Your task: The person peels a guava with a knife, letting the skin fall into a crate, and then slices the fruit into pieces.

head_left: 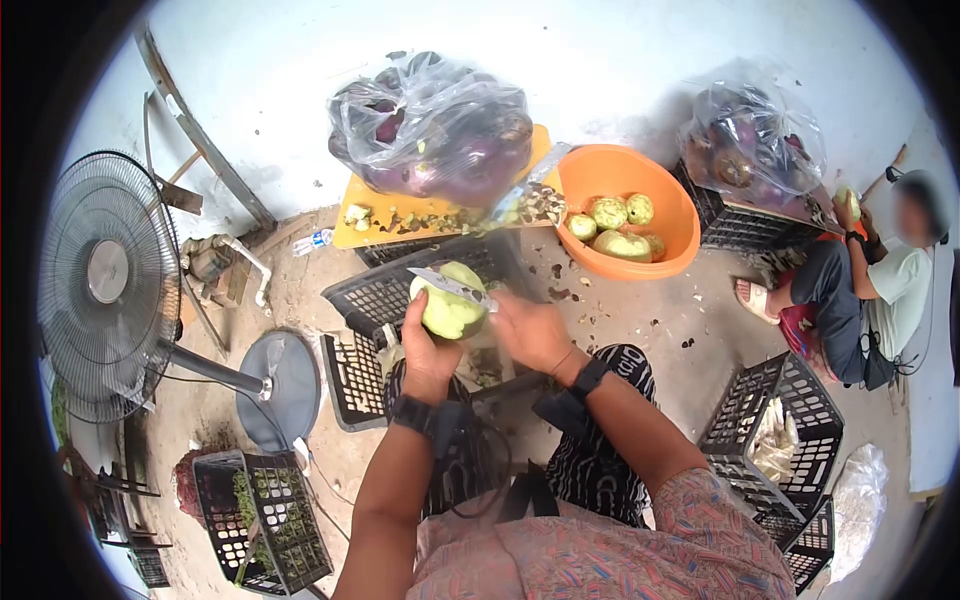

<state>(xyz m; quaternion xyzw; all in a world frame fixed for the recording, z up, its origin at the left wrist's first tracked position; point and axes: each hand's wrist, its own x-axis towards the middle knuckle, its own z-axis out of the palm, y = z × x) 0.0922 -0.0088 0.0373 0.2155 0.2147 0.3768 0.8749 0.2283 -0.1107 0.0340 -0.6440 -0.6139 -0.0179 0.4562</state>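
A pale green peeled vegetable [452, 312] is held up in my left hand [430, 350], whose fingers wrap its left and lower side. My right hand [530, 332] is closed on the handle of a knife [447, 284]. The knife's broad blade lies across the upper face of the vegetable, its tip pointing up and left. Below both hands stands a black crate [365, 298] with scraps inside. An orange basin [682, 225] behind, to the right, holds several peeled pale green vegetables [622, 245].
A yellow board [350, 235] bears a plastic bag of purple vegetables [430, 135]. Another such bag [755, 140] is at the right. A co-worker [895, 290] sits far right, holding a vegetable. A fan [108, 270] stands left; more black crates [262, 520] [780, 430] are on the floor.
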